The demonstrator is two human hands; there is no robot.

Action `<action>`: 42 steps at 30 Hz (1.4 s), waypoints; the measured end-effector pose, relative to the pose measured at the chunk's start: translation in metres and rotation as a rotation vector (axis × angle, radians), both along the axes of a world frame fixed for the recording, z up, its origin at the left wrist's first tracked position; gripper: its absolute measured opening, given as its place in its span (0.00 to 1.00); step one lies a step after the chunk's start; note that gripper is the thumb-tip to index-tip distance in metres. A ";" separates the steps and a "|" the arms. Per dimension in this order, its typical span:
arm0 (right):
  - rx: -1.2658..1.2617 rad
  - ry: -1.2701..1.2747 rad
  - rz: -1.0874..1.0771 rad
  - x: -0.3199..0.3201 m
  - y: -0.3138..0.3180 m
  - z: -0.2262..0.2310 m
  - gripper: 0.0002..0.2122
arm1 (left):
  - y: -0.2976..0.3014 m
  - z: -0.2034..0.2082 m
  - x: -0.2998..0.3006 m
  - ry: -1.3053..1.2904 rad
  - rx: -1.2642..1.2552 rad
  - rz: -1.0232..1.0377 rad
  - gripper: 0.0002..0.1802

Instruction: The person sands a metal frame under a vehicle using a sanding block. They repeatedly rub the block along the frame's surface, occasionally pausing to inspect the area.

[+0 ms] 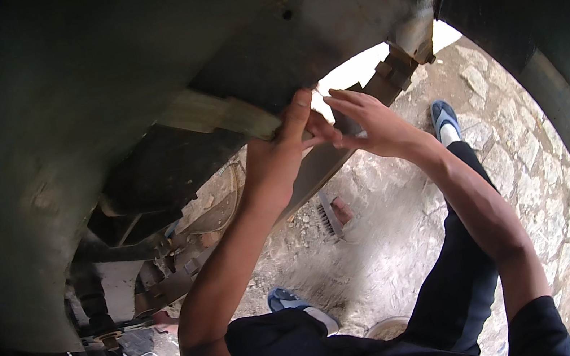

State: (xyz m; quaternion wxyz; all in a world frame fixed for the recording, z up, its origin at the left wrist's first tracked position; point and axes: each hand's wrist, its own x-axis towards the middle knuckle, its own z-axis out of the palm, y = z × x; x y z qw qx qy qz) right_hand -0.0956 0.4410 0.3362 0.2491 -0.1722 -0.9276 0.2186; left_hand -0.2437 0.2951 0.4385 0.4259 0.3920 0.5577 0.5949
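Both my hands are raised under the curved lower edge of a dark sheet-metal panel (281,47), which looks like part of a vehicle body. My left hand (277,150) has its thumb up against the panel's edge, with its fingers reaching right, apart from the thumb. Facing it, my right hand (375,121) has its fingers stretched and spread, their tips close to the left fingers. Nothing clear shows between the two hands, though the small gap there is overexposed. A pale tan strip (218,114) on the panel ends beside my left hand.
Behind my hands a long dark beam (320,167) runs diagonally. A rusty bracket (414,32) juts down at upper right. Dark underbody parts (139,278) crowd the left. On the dusty ground lie a brush (330,215) and a reddish block (341,210). A stone-paved surface (531,165) lies right.
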 end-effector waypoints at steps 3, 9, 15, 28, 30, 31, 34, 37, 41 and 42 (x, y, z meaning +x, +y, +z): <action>-0.304 0.320 -0.008 0.006 -0.021 0.055 0.22 | -0.002 -0.005 -0.007 0.136 -0.050 -0.096 0.24; -0.430 0.439 0.128 -0.006 -0.065 0.091 0.18 | 0.005 -0.013 -0.016 0.185 -0.082 -0.130 0.26; -0.554 0.410 0.107 -0.008 -0.070 0.091 0.17 | 0.003 -0.007 -0.015 0.197 -0.141 -0.127 0.25; -0.713 0.230 0.080 0.003 -0.076 0.030 0.16 | -0.005 -0.007 -0.024 0.237 -0.058 -0.162 0.30; -0.936 0.295 0.192 -0.007 -0.087 0.024 0.16 | -0.003 -0.001 -0.021 0.220 -0.066 -0.141 0.30; -1.045 0.314 0.244 -0.012 -0.090 0.021 0.16 | -0.002 -0.002 -0.020 0.197 -0.065 -0.130 0.30; -1.222 0.412 0.255 -0.025 -0.097 0.024 0.16 | -0.004 -0.003 -0.023 0.200 -0.055 -0.138 0.28; -1.335 0.493 0.189 -0.031 -0.097 0.028 0.14 | -0.004 -0.002 -0.021 0.178 -0.052 -0.124 0.27; -1.471 0.567 0.172 -0.035 -0.097 0.031 0.14 | -0.009 -0.001 -0.023 0.296 -0.066 -0.093 0.31; -1.450 0.561 0.169 -0.033 -0.096 0.034 0.14 | -0.007 0.001 -0.026 0.339 -0.074 -0.167 0.28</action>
